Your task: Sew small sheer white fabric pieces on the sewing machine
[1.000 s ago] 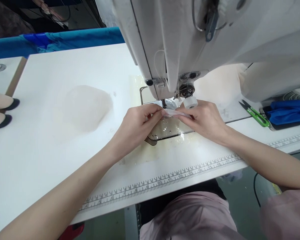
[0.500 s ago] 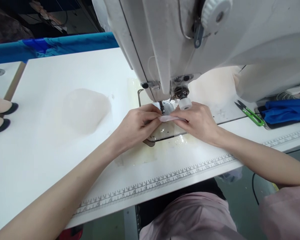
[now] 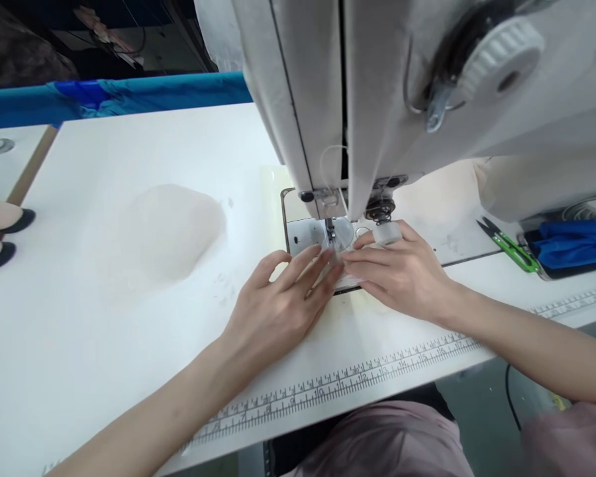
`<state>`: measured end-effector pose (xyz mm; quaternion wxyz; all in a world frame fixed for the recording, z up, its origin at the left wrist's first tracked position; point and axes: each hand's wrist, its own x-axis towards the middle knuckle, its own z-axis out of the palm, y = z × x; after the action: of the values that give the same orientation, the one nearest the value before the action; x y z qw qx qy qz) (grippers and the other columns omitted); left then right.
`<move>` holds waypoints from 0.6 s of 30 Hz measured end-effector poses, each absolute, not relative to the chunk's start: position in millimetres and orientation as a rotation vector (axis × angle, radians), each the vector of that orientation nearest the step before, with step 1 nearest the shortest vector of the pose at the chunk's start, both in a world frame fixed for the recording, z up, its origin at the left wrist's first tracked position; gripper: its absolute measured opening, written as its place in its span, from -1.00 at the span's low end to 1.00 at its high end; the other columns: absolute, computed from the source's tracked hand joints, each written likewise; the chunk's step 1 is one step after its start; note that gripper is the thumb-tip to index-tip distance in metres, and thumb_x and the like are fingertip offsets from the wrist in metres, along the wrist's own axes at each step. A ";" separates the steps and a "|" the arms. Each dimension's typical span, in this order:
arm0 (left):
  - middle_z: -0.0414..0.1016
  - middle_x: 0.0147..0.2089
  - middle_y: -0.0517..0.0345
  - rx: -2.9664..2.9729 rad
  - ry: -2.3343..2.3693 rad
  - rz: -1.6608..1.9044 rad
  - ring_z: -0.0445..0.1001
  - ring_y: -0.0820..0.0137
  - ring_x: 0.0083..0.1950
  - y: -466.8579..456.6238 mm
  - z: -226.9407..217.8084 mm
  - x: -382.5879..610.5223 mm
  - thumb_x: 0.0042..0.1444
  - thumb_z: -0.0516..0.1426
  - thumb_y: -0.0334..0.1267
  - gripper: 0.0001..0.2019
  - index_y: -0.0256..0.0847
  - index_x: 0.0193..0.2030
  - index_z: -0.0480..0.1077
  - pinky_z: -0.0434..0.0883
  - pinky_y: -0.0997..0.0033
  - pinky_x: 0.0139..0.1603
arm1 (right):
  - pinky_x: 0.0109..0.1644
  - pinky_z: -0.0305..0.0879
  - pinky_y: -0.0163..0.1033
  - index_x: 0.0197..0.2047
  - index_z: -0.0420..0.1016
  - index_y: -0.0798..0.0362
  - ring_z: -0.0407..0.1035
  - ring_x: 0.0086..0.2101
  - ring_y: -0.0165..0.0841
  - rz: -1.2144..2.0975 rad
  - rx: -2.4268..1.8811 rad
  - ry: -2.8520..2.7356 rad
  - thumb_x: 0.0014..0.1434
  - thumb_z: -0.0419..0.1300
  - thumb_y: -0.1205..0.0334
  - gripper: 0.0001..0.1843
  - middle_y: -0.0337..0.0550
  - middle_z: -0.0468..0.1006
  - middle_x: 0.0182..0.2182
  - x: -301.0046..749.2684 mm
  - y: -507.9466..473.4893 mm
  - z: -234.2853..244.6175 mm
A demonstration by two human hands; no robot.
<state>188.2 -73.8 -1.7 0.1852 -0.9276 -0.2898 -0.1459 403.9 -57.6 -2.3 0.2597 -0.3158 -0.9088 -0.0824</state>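
Observation:
A small piece of thin, sheer whitish fabric lies at the sewing machine's presser foot, mostly covered by my fingers. My left hand rests palm down with fingers stretched out and apart, the tips on the fabric just in front of the foot. From the right, my right hand has its fingers drawn together on the fabric's edge, close to the left fingertips. Its upper fingers pass behind a white knob. The metal needle plate shows left of the foot.
The machine head looms above both hands. Pale sheer fabric lies on the white table at left. Green thread snips and blue cloth are at right. A printed ruler runs along the front edge.
Both hands have lowered the fabric from a raised pinch to the presser foot. My left hand has opened from its pinch and spread its fingers flat. The camera view has shifted slightly.

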 end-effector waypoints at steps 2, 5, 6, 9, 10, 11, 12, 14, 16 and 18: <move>0.48 0.11 -0.04 -2.635 -0.841 -0.389 0.38 0.18 0.20 -73.8 -2.6 187.3 0.24 0.08 -0.43 -0.69 -0.27 0.12 0.38 0.33 0.20 -0.02 | -0.06 0.19 -0.17 -0.34 0.55 0.05 0.42 -0.22 -0.36 -0.187 -0.859 -2.465 0.24 0.11 0.42 -0.79 -0.31 0.64 -0.24 403.9 -57.5 -1.9; 0.48 0.10 -0.07 -2.644 -0.849 -0.388 0.35 0.16 0.23 -72.2 -4.6 186.2 0.25 0.09 -0.41 -0.73 -0.29 0.08 0.40 0.33 0.17 0.01 | -0.06 0.20 -0.18 -0.33 0.56 0.07 0.43 -0.24 -0.36 -0.173 -0.860 -2.460 0.24 0.11 0.42 -0.79 -0.30 0.64 -0.21 404.4 -57.5 -2.0; 0.48 0.10 -0.07 -2.644 -0.852 -0.385 0.35 0.15 0.24 -71.7 -4.7 186.0 0.25 0.09 -0.40 -0.74 -0.29 0.07 0.40 0.33 0.17 0.01 | -0.07 0.20 -0.18 -0.32 0.56 0.07 0.43 -0.25 -0.36 -0.180 -0.860 -2.458 0.24 0.10 0.43 -0.79 -0.30 0.63 -0.20 404.6 -57.6 -2.1; 0.48 0.10 -0.06 -2.640 -0.872 -0.383 0.35 0.16 0.24 -71.0 -3.4 186.2 0.27 0.08 -0.37 -0.74 -0.27 0.07 0.41 0.34 0.17 0.00 | -0.08 0.19 -0.18 -0.32 0.56 0.05 0.44 -0.26 -0.37 -0.203 -0.866 -2.459 0.25 0.08 0.43 -0.76 -0.33 0.63 -0.18 404.7 -57.7 -2.6; 0.48 0.10 -0.06 -2.639 -0.880 -0.383 0.35 0.16 0.23 -70.7 -2.7 186.4 0.28 0.07 -0.35 -0.74 -0.26 0.08 0.41 0.34 0.18 0.00 | -0.08 0.19 -0.18 -0.32 0.56 0.04 0.44 -0.26 -0.37 -0.205 -0.871 -2.462 0.26 0.08 0.43 -0.76 -0.34 0.63 -0.18 404.5 -57.5 -2.8; 0.48 0.10 -0.05 -2.638 -0.885 -0.385 0.36 0.17 0.23 -70.3 -2.2 186.6 0.29 0.07 -0.35 -0.74 -0.26 0.08 0.40 0.35 0.18 -0.01 | -0.08 0.19 -0.18 -0.31 0.55 0.04 0.44 -0.25 -0.37 -0.207 -0.877 -2.465 0.27 0.08 0.42 -0.76 -0.34 0.63 -0.19 404.3 -57.1 -3.1; 0.48 0.10 -0.05 -2.637 -0.886 -0.386 0.36 0.18 0.23 -69.7 -2.0 186.8 0.29 0.07 -0.34 -0.74 -0.26 0.09 0.40 0.35 0.18 -0.01 | -0.08 0.19 -0.18 -0.31 0.56 0.04 0.44 -0.25 -0.37 -0.211 -0.882 -2.468 0.27 0.08 0.41 -0.77 -0.33 0.64 -0.20 404.0 -56.6 -3.3; 0.48 0.10 -0.05 -2.636 -0.883 -0.391 0.36 0.19 0.23 -67.5 -2.3 187.1 0.29 0.07 -0.33 -0.73 -0.25 0.11 0.38 0.35 0.19 -0.02 | -0.07 0.19 -0.16 -0.30 0.56 0.05 0.44 -0.26 -0.36 -0.221 -0.891 -2.477 0.28 0.09 0.39 -0.78 -0.29 0.65 -0.25 403.4 -54.9 -4.1; 0.48 0.11 -0.05 -2.632 -0.891 -0.398 0.35 0.21 0.24 -64.3 -3.4 187.0 0.30 0.07 -0.32 -0.71 -0.24 0.14 0.36 0.34 0.19 -0.01 | -0.05 0.19 -0.14 -0.30 0.56 0.07 0.45 -0.25 -0.34 -0.238 -0.904 -2.484 0.28 0.09 0.39 -0.78 -0.25 0.65 -0.29 403.0 -52.4 -5.2; 0.47 0.12 -0.05 -2.630 -0.906 -0.402 0.34 0.21 0.24 -60.6 -4.7 186.4 0.30 0.07 -0.30 -0.70 -0.23 0.15 0.34 0.33 0.17 0.01 | -0.02 0.19 -0.12 -0.31 0.57 0.06 0.45 -0.23 -0.32 -0.249 -0.927 -2.497 0.28 0.10 0.38 -0.78 -0.23 0.65 -0.32 402.8 -49.4 -6.8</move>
<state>186.4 -60.6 -4.7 0.1648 -0.9230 -0.3179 -0.1412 402.8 -49.4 -6.8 0.2309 -0.3372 -0.9082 -0.0906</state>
